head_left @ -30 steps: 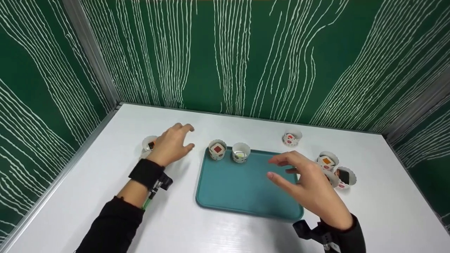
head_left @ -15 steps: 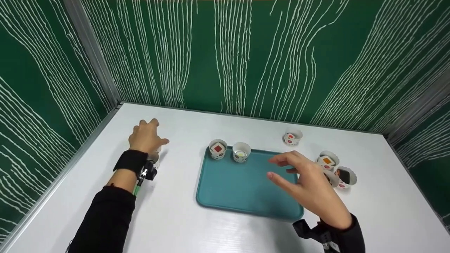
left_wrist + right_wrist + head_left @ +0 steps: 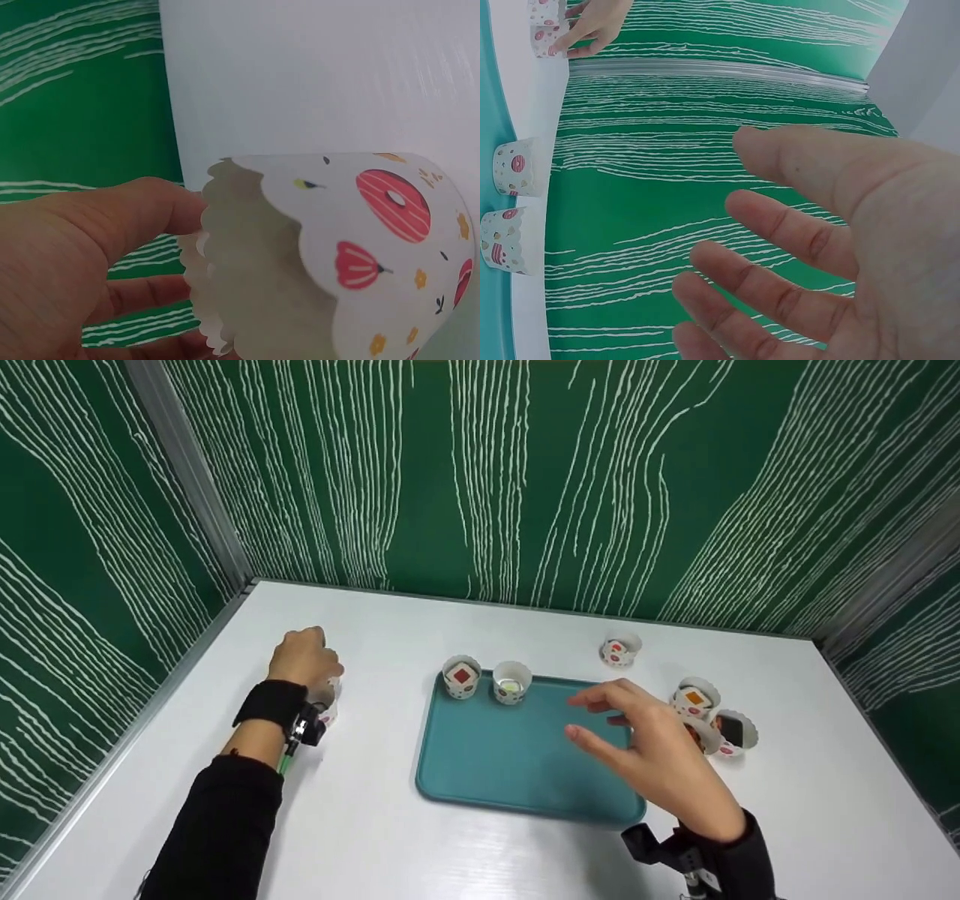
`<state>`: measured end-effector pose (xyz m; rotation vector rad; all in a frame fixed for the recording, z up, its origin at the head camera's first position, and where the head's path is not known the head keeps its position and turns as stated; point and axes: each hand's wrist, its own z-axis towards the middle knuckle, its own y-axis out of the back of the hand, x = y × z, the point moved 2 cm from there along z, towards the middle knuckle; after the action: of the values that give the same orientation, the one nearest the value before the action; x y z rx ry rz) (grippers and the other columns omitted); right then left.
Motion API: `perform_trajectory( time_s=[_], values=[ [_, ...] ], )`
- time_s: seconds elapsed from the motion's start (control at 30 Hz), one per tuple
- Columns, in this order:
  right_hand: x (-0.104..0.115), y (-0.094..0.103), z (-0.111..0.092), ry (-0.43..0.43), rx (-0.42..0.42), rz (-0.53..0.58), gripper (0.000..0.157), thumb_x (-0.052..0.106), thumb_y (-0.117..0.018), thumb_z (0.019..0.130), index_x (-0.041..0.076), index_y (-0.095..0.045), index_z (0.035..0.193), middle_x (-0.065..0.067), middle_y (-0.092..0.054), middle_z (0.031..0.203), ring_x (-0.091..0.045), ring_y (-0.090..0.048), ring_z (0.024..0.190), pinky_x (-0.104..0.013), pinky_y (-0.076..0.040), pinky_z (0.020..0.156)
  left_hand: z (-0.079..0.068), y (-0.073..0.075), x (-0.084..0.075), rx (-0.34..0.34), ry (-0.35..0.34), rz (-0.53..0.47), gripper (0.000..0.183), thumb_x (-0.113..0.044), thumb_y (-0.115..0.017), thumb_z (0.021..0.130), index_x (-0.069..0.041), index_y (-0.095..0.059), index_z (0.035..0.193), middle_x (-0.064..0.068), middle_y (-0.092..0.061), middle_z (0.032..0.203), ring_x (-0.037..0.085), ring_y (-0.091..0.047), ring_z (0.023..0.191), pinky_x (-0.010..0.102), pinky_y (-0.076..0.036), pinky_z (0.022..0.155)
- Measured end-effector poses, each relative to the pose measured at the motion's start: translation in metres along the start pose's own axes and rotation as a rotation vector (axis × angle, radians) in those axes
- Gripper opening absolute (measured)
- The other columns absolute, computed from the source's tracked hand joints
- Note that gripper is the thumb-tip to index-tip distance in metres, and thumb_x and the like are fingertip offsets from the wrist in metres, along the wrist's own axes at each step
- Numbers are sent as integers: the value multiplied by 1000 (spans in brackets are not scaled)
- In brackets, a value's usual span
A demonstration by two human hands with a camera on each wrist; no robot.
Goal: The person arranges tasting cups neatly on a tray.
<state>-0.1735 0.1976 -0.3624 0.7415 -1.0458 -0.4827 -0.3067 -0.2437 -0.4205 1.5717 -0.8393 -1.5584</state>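
At the table's left side my left hand has its thumb and fingers curled down at the rim of a paper baking cup. That cup is mostly hidden behind the hand in the head view. Closer to the wrist stands another paper cup with pink and yellow prints and a scalloped rim. My right hand hovers over the right part of the teal tray, fingers loosely bent and holding nothing. On the tray's back left corner sits a cup with a red-marked white piece; beside it stands a cup with a yellow-green-marked piece.
One cup stands behind the tray's right side. Right of the tray are a cup with an orange-marked piece, a cup with a dark piece, and another partly behind the right hand. Green walls enclose the white table.
My left hand has moved left, away from the tray, to the cups there. Its fingers, spread earlier, are now curled at a cup's rim. The right hand stays almost where it was.
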Motion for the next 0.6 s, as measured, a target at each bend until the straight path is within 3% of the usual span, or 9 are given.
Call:
perform_trajectory(
  time_s=[0.33, 0.6],
  values=[
    [-4, 3, 1, 6, -6, -8, 26, 30, -80, 99, 24, -74, 124, 11, -72, 121, -13, -68, 118, -45, -59, 99, 0, 1, -1, 102, -34, 85, 42, -4, -70, 90, 12, -61, 128, 29, -69, 114, 40, -69, 99, 55, -61, 86],
    [-7, 3, 1, 9, -12, -8, 26, 29, -80, 98, 22, -75, 123, 9, -73, 119, -13, -69, 116, -44, -60, 98, 5, 0, 1, 79, -22, 45, 39, -7, -71, 94, 12, -62, 127, 33, -69, 120, 45, -69, 108, 57, -58, 94]
  ],
)
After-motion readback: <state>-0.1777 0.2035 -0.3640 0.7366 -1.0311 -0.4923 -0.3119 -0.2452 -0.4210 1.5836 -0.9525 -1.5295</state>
